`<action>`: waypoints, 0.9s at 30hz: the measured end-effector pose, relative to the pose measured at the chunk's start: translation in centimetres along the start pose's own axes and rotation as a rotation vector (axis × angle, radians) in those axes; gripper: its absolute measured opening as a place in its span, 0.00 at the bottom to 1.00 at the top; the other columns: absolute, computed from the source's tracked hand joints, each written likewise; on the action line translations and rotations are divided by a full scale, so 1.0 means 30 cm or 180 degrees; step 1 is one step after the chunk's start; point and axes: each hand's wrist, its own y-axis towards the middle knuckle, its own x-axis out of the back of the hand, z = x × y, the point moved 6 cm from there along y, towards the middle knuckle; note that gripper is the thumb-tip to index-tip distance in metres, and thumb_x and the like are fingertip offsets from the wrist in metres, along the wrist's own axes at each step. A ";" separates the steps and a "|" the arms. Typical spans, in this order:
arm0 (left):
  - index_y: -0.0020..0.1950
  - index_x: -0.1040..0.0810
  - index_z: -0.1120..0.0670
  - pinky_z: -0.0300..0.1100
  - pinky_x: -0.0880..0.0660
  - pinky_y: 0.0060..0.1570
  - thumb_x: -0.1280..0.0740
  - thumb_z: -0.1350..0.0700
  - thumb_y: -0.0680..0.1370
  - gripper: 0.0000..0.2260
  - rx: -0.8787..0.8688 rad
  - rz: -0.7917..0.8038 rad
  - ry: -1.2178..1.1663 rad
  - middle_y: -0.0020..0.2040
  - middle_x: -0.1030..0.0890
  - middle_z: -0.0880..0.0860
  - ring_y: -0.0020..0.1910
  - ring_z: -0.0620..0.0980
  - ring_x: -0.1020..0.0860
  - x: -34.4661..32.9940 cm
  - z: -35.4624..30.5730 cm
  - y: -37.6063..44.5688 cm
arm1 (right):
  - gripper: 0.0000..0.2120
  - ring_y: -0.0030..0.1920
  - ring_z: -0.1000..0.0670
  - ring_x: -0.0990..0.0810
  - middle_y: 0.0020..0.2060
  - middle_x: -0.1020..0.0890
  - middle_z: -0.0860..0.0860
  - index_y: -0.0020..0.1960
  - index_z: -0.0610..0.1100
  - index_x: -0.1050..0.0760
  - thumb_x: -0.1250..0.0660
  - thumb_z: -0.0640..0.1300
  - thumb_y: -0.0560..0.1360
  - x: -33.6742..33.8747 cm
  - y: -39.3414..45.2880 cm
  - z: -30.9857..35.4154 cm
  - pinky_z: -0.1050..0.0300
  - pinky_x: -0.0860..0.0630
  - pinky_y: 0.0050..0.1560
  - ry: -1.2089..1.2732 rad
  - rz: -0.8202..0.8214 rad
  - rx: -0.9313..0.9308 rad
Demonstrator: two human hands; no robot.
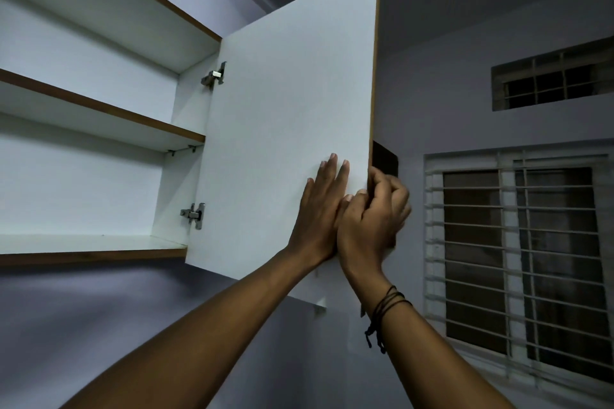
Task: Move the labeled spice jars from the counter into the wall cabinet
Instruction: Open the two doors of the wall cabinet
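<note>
The wall cabinet (99,176) hangs open at the left, with white shelves edged in brown and nothing on them. Its white door (285,109) swings out toward me. My left hand (320,209) lies flat on the door's inner face, fingers spread. My right hand (373,209), with dark cords at the wrist, curls around the door's free edge near its lower corner. No spice jars and no counter are in view.
Two metal hinges (192,214) join the door to the cabinet side. A barred window (518,259) fills the right wall, with a small barred vent (551,83) above it. Bare lilac wall lies below the cabinet.
</note>
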 end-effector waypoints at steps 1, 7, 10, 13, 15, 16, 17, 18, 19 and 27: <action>0.81 0.55 0.51 0.51 0.58 0.79 0.46 0.51 0.85 0.27 0.0013 0.0019 -0.0109 0.82 0.58 0.50 0.80 0.46 0.61 0.001 -0.005 -0.005 | 0.19 0.64 0.49 0.32 0.63 0.26 0.49 0.64 0.45 0.24 0.42 0.40 0.76 0.006 0.003 0.008 0.51 0.34 0.63 -0.0217 -0.0006 0.0310; 0.81 0.50 0.52 0.52 0.54 0.79 0.44 0.56 0.84 0.26 0.0150 -0.0150 0.0134 0.82 0.52 0.49 0.81 0.46 0.55 0.289 0.116 -0.041 | 0.19 0.65 0.48 0.30 0.63 0.24 0.48 0.64 0.43 0.24 0.42 0.40 0.76 -0.192 -0.089 0.190 0.54 0.32 0.65 0.0309 0.0778 0.0693; 0.81 0.47 0.52 0.52 0.52 0.79 0.46 0.56 0.84 0.25 0.0279 -0.0276 0.0420 0.82 0.49 0.49 0.81 0.46 0.53 0.486 0.191 -0.097 | 0.20 0.67 0.50 0.32 0.67 0.27 0.49 0.69 0.44 0.28 0.45 0.44 0.79 -0.340 -0.181 0.276 0.76 0.42 0.62 0.0715 0.1334 0.0357; 0.81 0.46 0.51 0.49 0.53 0.79 0.50 0.52 0.83 0.25 0.0493 -0.0348 0.0865 0.82 0.48 0.49 0.81 0.46 0.52 0.710 0.282 -0.169 | 0.21 0.69 0.51 0.32 0.68 0.28 0.50 0.70 0.45 0.29 0.46 0.48 0.80 -0.480 -0.303 0.404 0.75 0.43 0.61 0.1131 0.1696 0.0214; 0.81 0.45 0.52 0.49 0.53 0.79 0.50 0.53 0.83 0.25 0.0620 -0.0343 0.1167 0.82 0.47 0.49 0.81 0.46 0.52 0.845 0.328 -0.222 | 0.21 0.69 0.50 0.31 0.68 0.27 0.49 0.70 0.45 0.29 0.46 0.49 0.80 -0.573 -0.378 0.486 0.63 0.36 0.66 0.1356 0.1878 0.0151; 0.81 0.45 0.52 0.49 0.52 0.79 0.49 0.54 0.83 0.25 0.0682 -0.0363 0.1371 0.82 0.47 0.49 0.81 0.46 0.52 0.924 0.355 -0.256 | 0.20 0.69 0.49 0.30 0.68 0.27 0.48 0.70 0.45 0.29 0.46 0.49 0.81 -0.619 -0.422 0.542 0.58 0.34 0.67 0.1453 0.1974 0.0128; 0.81 0.45 0.53 0.49 0.52 0.79 0.48 0.54 0.84 0.24 0.0738 -0.0401 0.1555 0.82 0.47 0.50 0.81 0.46 0.52 0.999 0.378 -0.286 | 0.19 0.69 0.48 0.30 0.68 0.27 0.47 0.70 0.44 0.29 0.45 0.48 0.82 -0.661 -0.464 0.595 0.55 0.34 0.68 0.1558 0.2058 0.0096; 0.81 0.45 0.53 0.49 0.52 0.79 0.47 0.55 0.84 0.24 0.0804 -0.0416 0.1718 0.82 0.47 0.50 0.81 0.47 0.52 1.076 0.400 -0.319 | 0.19 0.68 0.47 0.29 0.68 0.27 0.47 0.71 0.44 0.29 0.44 0.47 0.82 -0.703 -0.510 0.649 0.54 0.34 0.69 0.1666 0.2142 0.0065; 0.81 0.45 0.52 0.48 0.53 0.79 0.47 0.55 0.84 0.24 0.0878 -0.0413 0.1874 0.82 0.48 0.50 0.81 0.47 0.52 1.149 0.422 -0.352 | 0.19 0.68 0.47 0.29 0.68 0.28 0.46 0.71 0.44 0.30 0.44 0.47 0.82 -0.744 -0.557 0.700 0.53 0.34 0.69 0.1762 0.2231 0.0027; 0.81 0.47 0.53 0.48 0.55 0.79 0.46 0.53 0.85 0.25 0.1350 -0.0406 0.2797 0.82 0.49 0.52 0.81 0.48 0.53 1.573 0.553 -0.538 | 0.22 0.72 0.47 0.32 0.72 0.30 0.45 0.74 0.43 0.33 0.45 0.50 0.83 -0.980 -0.848 1.019 0.61 0.40 0.66 0.2194 0.2842 -0.0033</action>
